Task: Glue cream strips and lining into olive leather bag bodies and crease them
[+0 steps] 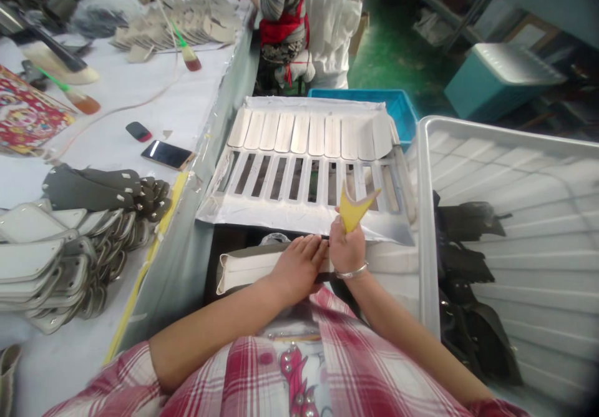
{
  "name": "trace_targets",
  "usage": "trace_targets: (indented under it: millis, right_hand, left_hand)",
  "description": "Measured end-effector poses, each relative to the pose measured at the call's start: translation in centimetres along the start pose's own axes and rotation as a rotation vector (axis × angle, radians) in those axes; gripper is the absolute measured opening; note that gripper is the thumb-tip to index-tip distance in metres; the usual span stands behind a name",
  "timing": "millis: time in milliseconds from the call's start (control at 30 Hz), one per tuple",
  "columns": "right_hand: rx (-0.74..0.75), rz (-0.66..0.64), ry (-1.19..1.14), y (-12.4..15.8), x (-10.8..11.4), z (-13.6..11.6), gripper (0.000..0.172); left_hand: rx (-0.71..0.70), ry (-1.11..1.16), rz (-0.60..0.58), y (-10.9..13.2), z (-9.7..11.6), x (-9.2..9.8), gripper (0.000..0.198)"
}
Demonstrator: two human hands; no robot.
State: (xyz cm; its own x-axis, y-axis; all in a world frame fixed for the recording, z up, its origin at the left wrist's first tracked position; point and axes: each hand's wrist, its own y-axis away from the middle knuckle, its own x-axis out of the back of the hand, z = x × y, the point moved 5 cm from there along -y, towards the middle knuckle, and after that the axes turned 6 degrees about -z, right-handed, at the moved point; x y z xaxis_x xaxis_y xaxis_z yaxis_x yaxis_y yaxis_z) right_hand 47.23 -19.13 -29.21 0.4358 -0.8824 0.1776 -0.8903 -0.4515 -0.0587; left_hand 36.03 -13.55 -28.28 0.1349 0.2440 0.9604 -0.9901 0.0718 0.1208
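My left hand [299, 264] lies flat, fingers together and stretched, on a long white strip-shaped piece [243, 268] held across my lap. My right hand [345, 248] is closed around a yellow wedge-shaped tool [354, 208] that points up, right beside the left hand's fingertips. A silver bracelet sits on my right wrist. Just beyond both hands stands a white slotted rack [281, 208] with a row of white strips [309, 133] laid across its far half.
A large white tray [515, 173] at the right holds dark pieces [468, 261]. The table at left bears stacked white and grey pieces [70, 242], a phone [166, 153] and brushes [187, 52]. Another person [283, 11] stands beyond; a blue crate [397, 105] is behind the rack.
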Motion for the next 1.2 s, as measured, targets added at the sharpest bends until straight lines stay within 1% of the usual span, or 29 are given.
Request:
trace_targets:
  millis: [33,67,133,167,233,300,433,533,633,733,800,833,900,1000,1067,1100,1200]
  right_hand:
    - [-0.014,-0.022,-0.005,-0.2,-0.1,-0.1,0.029]
    - [-0.058,-0.046,-0.078,-0.5,-0.1,0.0,0.029]
    - [-0.164,-0.078,-0.312,-1.0,-0.2,0.2,0.031]
    - [-0.198,-0.073,-0.428,-1.3,-0.2,0.2,0.032]
    - [-0.214,-0.044,-0.592,-1.7,-0.1,0.2,0.034]
    - [-0.209,-0.034,-0.658,-2.0,-0.1,0.2,0.033]
    - [-0.222,-0.080,-0.677,-2.2,-0.8,0.6,0.029]
    - [-0.158,-0.105,-0.591,-1.8,-1.0,0.5,0.027]
    - [-0.040,-0.145,-0.327,-1.0,-0.9,0.0,0.027]
    - [0.108,-0.237,-0.013,-0.3,-1.4,-0.7,0.027]
    - [0.193,-0.299,0.095,-0.3,-1.8,-1.2,0.027]
    - [0.211,-0.317,0.103,-0.4,-1.9,-1.3,0.027]
    - [0.161,-0.313,0.019,-0.7,-1.6,-1.4,0.025]
    - [-0.010,-0.248,-0.294,-0.2,-0.3,-1.5,0.026]
    - [-0.076,-0.170,-0.494,1.1,0.8,-1.8,0.027]
    - [-0.089,-0.128,-0.558,1.9,1.2,-1.9,0.028]
    - [-0.128,-0.048,-0.632,4.3,1.7,-1.8,0.029]
  left_hand:
    - [0.006,-0.006,-0.007,0.0,0.0,0.0,0.080]
    - [0.013,-0.010,-0.010,0.0,0.1,0.1,0.080]
    - [0.028,-0.016,-0.008,0.0,0.1,0.1,0.080]
    - [0.033,-0.018,-0.003,0.0,0.1,0.0,0.080]
    - [0.040,-0.017,0.006,0.0,0.1,-0.1,0.082]
    - [0.043,-0.008,0.009,0.0,0.0,-0.3,0.084]
    - [0.057,0.020,0.007,-0.1,-0.3,-0.5,0.083]
    - [0.044,0.034,0.012,0.0,-0.3,-0.6,0.081]
    - [0.031,0.050,0.013,-0.1,-0.3,-0.6,0.080]
    - [0.014,0.059,0.010,-0.3,-0.3,-0.4,0.073]
    - [0.005,0.055,0.009,-0.5,-0.2,-0.1,0.068]
    - [0.003,0.051,0.007,-0.5,-0.1,0.0,0.068]
    - [0.002,0.044,0.003,-0.5,0.1,0.2,0.073]
    - [0.022,0.038,0.015,-0.1,0.3,0.1,0.084]
    - [0.048,0.040,0.022,0.1,0.3,0.0,0.084]
    - [0.059,0.043,0.023,0.2,0.3,-0.1,0.083]
    - [0.071,0.049,0.027,0.4,0.2,-0.1,0.082]
